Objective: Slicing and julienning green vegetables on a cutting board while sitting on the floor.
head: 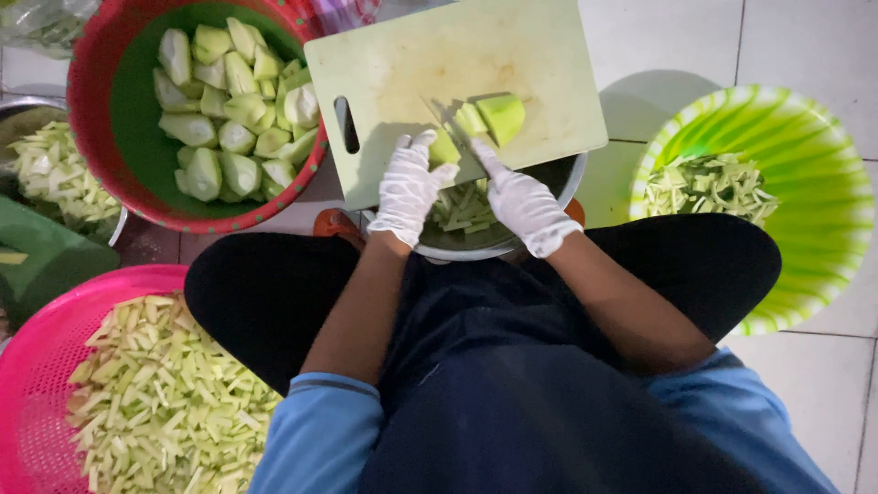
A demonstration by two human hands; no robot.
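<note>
Both my hands wear white gloves over a pale green cutting board (439, 64) that rests on a metal bowl (512, 240). My left hand (409, 187) presses on a green fruit piece (444, 146) at the board's near edge. A knife (448, 123) is gripped in my right hand (523, 203), its blade lying across the fruit, between the held piece and larger green chunks (494, 116). Cut green strips (464, 206) lie in the metal bowl under the board.
A red-rimmed green bowl (110, 137) of peeled green chunks stands at the upper left. A pink basket (37, 366) of cut strips is at the lower left, a green striped bowl (805, 183) with strips at the right, a metal tray (27, 114) with strips at the far left. White tiled floor lies beyond.
</note>
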